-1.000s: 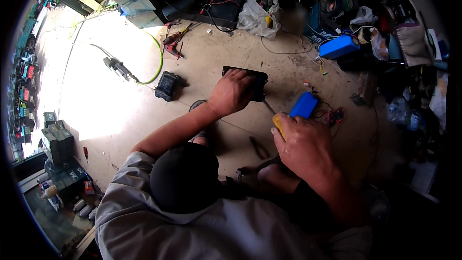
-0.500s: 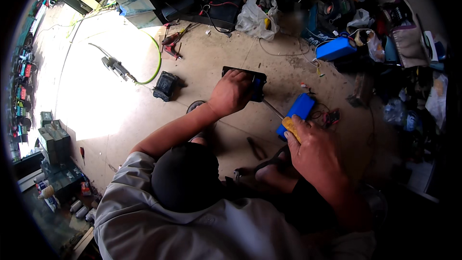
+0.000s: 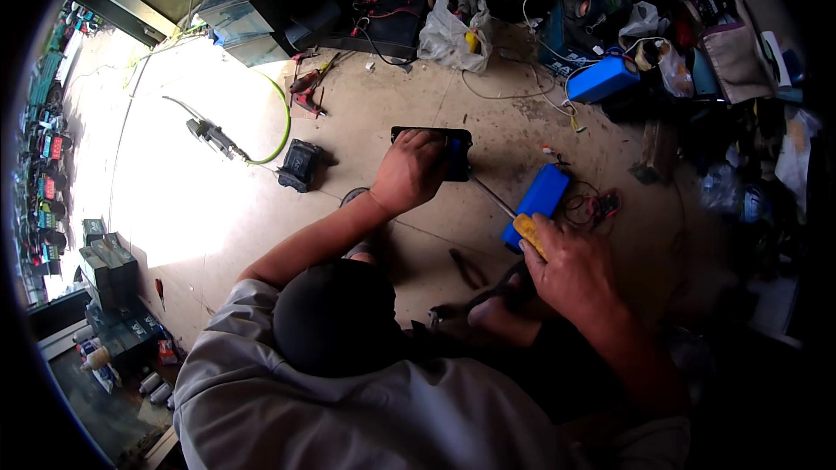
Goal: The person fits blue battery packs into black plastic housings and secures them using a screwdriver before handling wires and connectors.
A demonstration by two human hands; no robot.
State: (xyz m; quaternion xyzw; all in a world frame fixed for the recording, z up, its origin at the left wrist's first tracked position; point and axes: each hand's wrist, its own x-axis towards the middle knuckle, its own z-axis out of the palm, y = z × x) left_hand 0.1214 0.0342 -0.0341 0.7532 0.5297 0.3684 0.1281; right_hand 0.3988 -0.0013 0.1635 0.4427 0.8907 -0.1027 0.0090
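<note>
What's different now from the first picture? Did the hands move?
The right hand drew the screwdriver back, rightward and a bit nearer the body, so more of its shaft and of the blue pack shows. Nothing was newly grabbed or let go. The left hand stays on the black case.

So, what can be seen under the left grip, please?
Under the left grip there is a black case, with a blue part showing toward its right side. Whatever lies directly beneath the grip is covered, so it cannot be seen.
</note>
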